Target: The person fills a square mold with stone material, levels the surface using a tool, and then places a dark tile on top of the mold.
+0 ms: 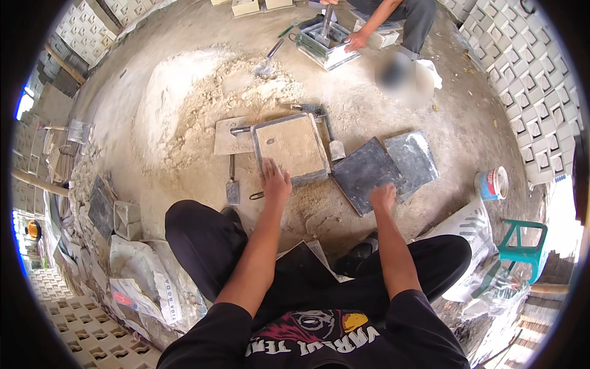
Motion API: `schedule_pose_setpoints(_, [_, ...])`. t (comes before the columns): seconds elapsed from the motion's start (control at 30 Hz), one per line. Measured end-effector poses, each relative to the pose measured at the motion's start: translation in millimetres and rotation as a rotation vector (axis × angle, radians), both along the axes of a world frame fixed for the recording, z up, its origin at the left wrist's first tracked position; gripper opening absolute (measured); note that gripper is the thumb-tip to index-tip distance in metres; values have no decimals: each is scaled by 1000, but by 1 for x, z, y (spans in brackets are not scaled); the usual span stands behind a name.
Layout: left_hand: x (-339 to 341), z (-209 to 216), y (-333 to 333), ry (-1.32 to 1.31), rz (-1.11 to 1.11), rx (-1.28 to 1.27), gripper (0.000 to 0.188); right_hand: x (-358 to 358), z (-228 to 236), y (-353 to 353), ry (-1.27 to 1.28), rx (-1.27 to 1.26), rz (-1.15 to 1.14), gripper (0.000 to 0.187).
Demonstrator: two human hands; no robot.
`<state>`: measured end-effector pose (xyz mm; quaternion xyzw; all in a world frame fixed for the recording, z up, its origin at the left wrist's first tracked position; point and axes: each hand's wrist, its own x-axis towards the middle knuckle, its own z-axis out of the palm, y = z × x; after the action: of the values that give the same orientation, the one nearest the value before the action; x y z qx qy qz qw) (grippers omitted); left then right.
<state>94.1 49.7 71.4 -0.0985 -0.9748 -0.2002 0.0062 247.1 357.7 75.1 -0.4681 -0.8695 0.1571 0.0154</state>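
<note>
Before me lies a square mould filled with levelled tan sandy mix; a small dark mark shows in its surface. My left hand rests at its near-left corner, fingers stretched over the edge. My right hand is over a dark square plate, fingers curled; whatever they may hold is too small to make out. A greyer plate lies partly beside and beneath the dark one. Between mould and plates lies a small trowel. Another flat-bladed trowel lies left of the mould.
Loose sandy mix is heaped at far left, with a shovel-like tool in it. A co-worker's hand touches another mould. A bucket and green stool stand right. Openwork blocks are stacked at far right.
</note>
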Motion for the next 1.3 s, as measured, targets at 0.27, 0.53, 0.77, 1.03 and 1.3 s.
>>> schedule_pose_setpoints(0.27, [9,6,-2,7,37,116,68,-83,37,-106,495,24,649,62])
schedule_pose_setpoints(0.53, [-52,-33,-29,-229,431,351,65,-112,19,-165,319,106,1125,74])
schedule_pose_setpoints(0.77, [-74,-23,-12,-193,461,544,55,-190,17,-129,182,253,1136,73])
schedule_pose_setpoints(1.03, [-72,-17,-13,-201,567,398,49,-266,19,-79,12,-23,466,59])
schedule_pose_setpoints(1.3, [-98,-22,-13,-298,536,383,49,-304,49,-118,736,74,879,9])
